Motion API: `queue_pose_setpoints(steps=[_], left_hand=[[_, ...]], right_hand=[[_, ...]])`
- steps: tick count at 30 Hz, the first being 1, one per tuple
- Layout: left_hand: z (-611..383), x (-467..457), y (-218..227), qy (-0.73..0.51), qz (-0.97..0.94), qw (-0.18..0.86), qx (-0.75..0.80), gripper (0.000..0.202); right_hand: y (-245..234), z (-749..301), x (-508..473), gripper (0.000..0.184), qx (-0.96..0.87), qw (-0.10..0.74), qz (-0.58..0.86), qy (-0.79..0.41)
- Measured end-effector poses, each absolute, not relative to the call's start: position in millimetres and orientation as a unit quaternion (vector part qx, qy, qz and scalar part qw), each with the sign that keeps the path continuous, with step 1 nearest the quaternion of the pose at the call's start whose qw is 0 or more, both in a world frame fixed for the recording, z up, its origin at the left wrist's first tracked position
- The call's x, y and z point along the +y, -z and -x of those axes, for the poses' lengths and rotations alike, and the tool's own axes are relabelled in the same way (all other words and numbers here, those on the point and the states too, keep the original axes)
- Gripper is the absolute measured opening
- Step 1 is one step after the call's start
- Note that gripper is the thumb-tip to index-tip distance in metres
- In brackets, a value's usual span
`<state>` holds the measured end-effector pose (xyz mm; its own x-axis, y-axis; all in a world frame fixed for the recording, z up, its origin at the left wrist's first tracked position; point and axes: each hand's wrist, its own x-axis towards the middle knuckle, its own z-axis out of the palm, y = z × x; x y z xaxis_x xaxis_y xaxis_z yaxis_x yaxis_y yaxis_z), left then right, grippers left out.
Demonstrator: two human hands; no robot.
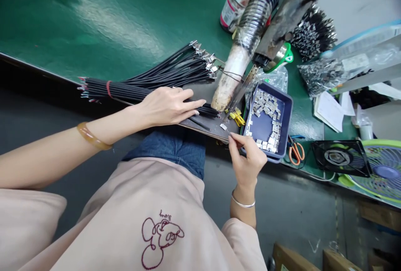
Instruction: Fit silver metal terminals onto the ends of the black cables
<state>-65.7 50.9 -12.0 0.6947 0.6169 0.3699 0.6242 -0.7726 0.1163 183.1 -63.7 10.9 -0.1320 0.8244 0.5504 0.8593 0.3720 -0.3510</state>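
My left hand [171, 106] lies over a bundle of black cables [128, 90] tied with a red band, its fingers stretched out and spread. One loose black cable [200, 124] pokes out from beneath it toward the right. My right hand [249, 154] is pinched at the fingertips around something thin that I cannot make out. Just beyond those fingertips is a small silver connector [223, 127] on the dark work board [216, 129]. Above it, a soldering iron [242, 87] points down beside a white-tipped fume hose [230, 79]. More cables [175, 64] with silver connectors fan out behind my left hand.
A blue tray [290, 116] of silver connectors stands right of the iron, near a yellow clip-like thing [238, 117]. Further right are orange-handled scissors [296, 152], a black fan [341, 158] and a green fan [387, 170]. A clear tub [233, 8] stands behind.
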Motion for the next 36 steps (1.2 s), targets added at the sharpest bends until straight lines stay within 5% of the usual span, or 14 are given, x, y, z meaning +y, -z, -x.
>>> queue_pose_setpoints(steps=[6, 13, 22, 26, 32, 36], left_hand=[[51, 43, 23, 0.333, 0.894, 0.046, -0.296, 0.024], [34, 45, 22, 0.299, 0.902, 0.026, -0.31, 0.026], [36, 8, 16, 0.427, 0.878, 0.047, -0.21, 0.016], [28, -2, 5, 0.388, 0.895, -0.079, -0.206, 0.019], [12, -3, -7, 0.358, 0.772, -0.436, -0.294, 0.012], [7, -4, -6, 0.369, 0.623, -0.591, -0.355, 0.01]], right_hand=[[-6, -181, -50, 0.014, -0.745, 0.262, 0.612, 0.031], [-2, -174, -33, 0.017, -0.783, 0.144, 0.599, 0.09], [-6, -184, -40, 0.018, -0.751, 0.237, 0.617, 0.005], [-19, -184, -52, 0.015, -0.695, 0.333, 0.635, -0.043], [-28, -170, -71, 0.009, -0.594, 0.488, 0.638, -0.042], [-16, -158, -72, 0.006, -0.605, 0.501, 0.618, -0.003]])
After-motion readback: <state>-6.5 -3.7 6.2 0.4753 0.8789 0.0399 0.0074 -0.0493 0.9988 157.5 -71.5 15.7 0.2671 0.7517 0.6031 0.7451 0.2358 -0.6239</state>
